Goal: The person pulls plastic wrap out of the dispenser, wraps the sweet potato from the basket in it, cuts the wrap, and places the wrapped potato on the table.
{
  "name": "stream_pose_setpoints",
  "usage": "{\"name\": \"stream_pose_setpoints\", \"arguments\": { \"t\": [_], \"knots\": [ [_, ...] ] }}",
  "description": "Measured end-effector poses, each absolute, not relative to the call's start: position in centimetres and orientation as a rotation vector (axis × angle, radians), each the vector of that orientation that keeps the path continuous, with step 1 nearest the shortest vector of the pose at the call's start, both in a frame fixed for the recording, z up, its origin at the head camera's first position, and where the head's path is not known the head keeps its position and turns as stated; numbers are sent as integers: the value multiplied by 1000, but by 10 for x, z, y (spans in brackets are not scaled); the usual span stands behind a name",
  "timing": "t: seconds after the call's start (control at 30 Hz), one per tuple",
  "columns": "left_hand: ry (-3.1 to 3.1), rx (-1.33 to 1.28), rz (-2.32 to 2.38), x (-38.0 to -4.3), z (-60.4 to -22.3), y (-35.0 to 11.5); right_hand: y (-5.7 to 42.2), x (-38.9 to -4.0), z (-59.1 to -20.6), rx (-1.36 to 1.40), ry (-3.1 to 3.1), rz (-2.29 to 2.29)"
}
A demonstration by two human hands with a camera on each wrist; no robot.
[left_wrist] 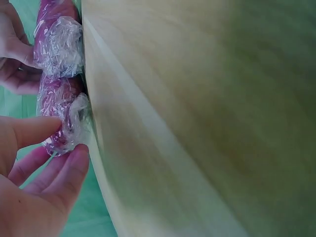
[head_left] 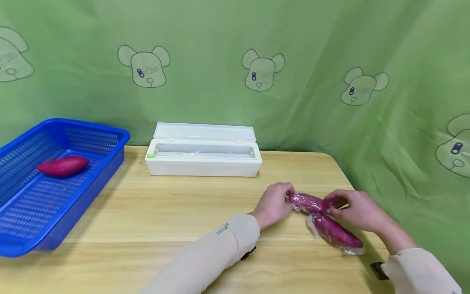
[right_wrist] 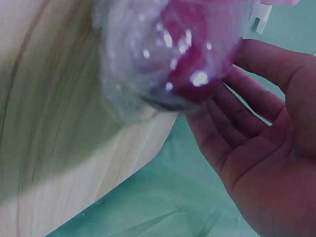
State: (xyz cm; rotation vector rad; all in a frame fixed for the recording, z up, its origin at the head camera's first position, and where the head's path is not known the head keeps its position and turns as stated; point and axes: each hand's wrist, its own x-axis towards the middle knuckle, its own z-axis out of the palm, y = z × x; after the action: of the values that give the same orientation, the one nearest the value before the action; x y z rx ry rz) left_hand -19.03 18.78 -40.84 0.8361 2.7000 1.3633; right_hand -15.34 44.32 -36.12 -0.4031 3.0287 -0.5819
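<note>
Two purple-red sweet potatoes wrapped in cling film lie against each other at the right side of the table. My left hand [head_left: 275, 205] pinches the left end of the farther wrapped sweet potato [head_left: 307, 202], with fingers and thumb on the crumpled film in the left wrist view. At its other end, my right hand [head_left: 359, 210] holds it between thumb and fingers. The nearer wrapped sweet potato [head_left: 338, 233] slants toward the front right, below the right hand. Its film-covered end [right_wrist: 192, 74] looms large in the right wrist view and hides some of the right fingertips.
A white cling film box [head_left: 203, 166] with its lid raised stands at the back of the wooden table [head_left: 176, 220]. On the left, a blue plastic basket [head_left: 89, 185] holds one bare sweet potato [head_left: 64, 166]. A green curtain [head_left: 205, 61] hangs behind and along the right.
</note>
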Motion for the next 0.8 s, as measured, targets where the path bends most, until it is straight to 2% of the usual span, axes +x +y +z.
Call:
{"name": "stream_pose_setpoints", "arguments": {
  "t": [0.23,0.43,0.63,0.8],
  "knots": [
    [2570,819,1426,-192,-410,181,447,-151,-362,-392,3047,-574],
    [2608,871,1378,-200,-401,151,442,-153,-354,-342,3059,-600],
    [2639,920,1410,-210,-378,83,421,-159,-336,-464,3146,-634],
    [2823,807,1407,-223,-363,8,380,-175,-313,-582,3166,-619]
  ]
}}
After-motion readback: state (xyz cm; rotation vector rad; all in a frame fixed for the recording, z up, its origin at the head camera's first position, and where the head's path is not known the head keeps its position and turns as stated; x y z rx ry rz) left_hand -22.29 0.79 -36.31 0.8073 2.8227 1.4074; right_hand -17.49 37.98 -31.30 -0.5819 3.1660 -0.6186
